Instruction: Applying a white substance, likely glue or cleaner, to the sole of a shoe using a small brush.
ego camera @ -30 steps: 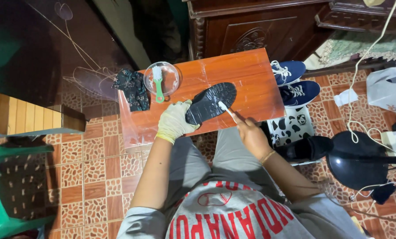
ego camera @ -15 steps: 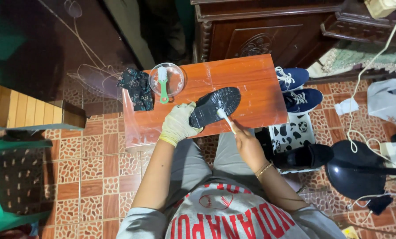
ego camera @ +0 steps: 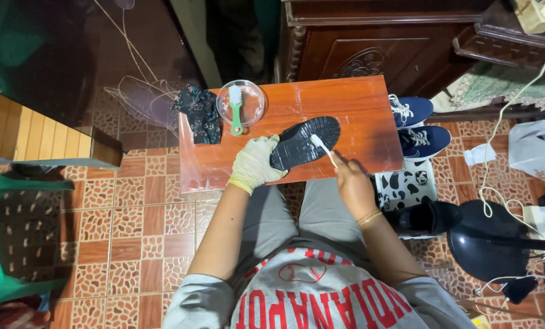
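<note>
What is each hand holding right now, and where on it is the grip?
The gloved left hand grips the black shoe at its heel end, sole up. The bare right hand holds a small white brush by its handle, bristles on the sole.

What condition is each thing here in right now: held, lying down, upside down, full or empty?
Black shoe: sole up, held by gloved left hand.
Small white brush: gripped by bare right hand, bristles on the sole.
Clear bowl: upright on red table.
Green-handled brush: lying across bowl.
Blue sneakers: upright on floor.
</note>
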